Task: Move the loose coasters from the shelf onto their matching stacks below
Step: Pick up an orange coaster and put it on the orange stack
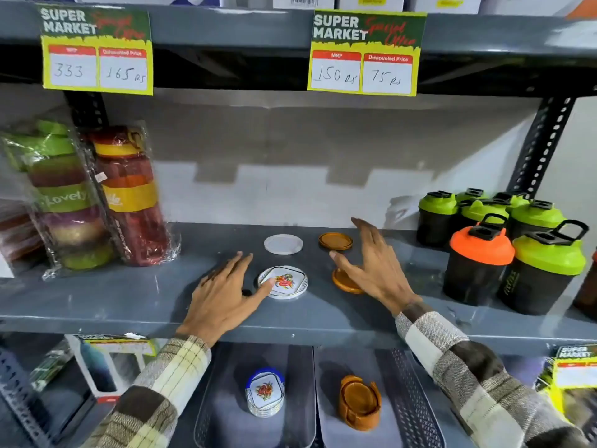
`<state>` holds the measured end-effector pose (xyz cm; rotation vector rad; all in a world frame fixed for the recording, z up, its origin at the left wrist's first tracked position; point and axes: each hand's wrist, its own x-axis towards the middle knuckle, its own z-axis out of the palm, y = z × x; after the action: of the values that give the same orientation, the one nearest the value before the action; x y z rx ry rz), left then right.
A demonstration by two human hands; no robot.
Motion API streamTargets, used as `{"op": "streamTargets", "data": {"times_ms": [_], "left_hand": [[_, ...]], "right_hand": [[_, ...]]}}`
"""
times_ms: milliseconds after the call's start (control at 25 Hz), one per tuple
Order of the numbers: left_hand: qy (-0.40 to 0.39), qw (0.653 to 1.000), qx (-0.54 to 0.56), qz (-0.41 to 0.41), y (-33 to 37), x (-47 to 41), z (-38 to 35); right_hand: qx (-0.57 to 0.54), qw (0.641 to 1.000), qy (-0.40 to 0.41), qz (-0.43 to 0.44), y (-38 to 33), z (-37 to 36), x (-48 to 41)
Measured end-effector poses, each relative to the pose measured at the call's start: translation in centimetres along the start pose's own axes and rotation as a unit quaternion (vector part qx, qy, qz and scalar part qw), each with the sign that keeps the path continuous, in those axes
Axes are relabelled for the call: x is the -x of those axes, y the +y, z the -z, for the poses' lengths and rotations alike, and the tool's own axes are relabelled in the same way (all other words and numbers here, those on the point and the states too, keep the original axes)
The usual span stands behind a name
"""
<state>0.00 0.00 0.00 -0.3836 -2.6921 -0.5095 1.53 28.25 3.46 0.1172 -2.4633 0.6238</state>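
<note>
On the grey shelf (129,295) lie a white floral coaster (286,282), a plain white coaster (283,244) behind it, a brown coaster (335,241) at the back and another brown coaster (345,281) partly under my right hand. My left hand (223,292) is spread flat, its thumb tip touching the floral coaster's left edge. My right hand (374,266) hovers open over the near brown coaster, holding nothing. Below, a floral coaster stack (265,392) stands in a grey tray (206,415), and a brown coaster stack in its holder (359,403) stands in the tray to the right (416,412).
Wrapped coloured bottles (97,195) stand at the shelf's left. Green-lidded and orange-lidded shaker bottles (504,247) crowd the right. Price cards (365,53) hang from the shelf above. Boxed items (106,367) sit at lower left beside the trays.
</note>
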Motion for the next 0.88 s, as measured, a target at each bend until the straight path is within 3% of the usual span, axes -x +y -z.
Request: {"op": "streamTargets", "data": {"times_ms": [200, 400, 640, 880], "left_hand": [[-0.106, 0.994, -0.019, 0.030, -0.4, -0.3, -0.6], [-0.137, 0.989, -0.045, 0.024, -0.9, -0.6, -0.9], [-0.131, 0.990, -0.041, 0.030, -1.0, -0.9, -1.1], [-0.127, 0.991, -0.031, 0.029, -1.3, -0.9, -1.2]], "right_hand": [[0.033, 0.990, -0.108, -0.085, 2.3, -0.6, 1.2], [0.020, 0.985, -0.146, -0.095, 2.9, -0.4, 1.4], [-0.053, 0.987, -0.134, -0.075, 3.5, -0.8, 1.1], [-0.079, 0.997, -0.024, 0.005, 1.4, 0.0, 1.3]]}}
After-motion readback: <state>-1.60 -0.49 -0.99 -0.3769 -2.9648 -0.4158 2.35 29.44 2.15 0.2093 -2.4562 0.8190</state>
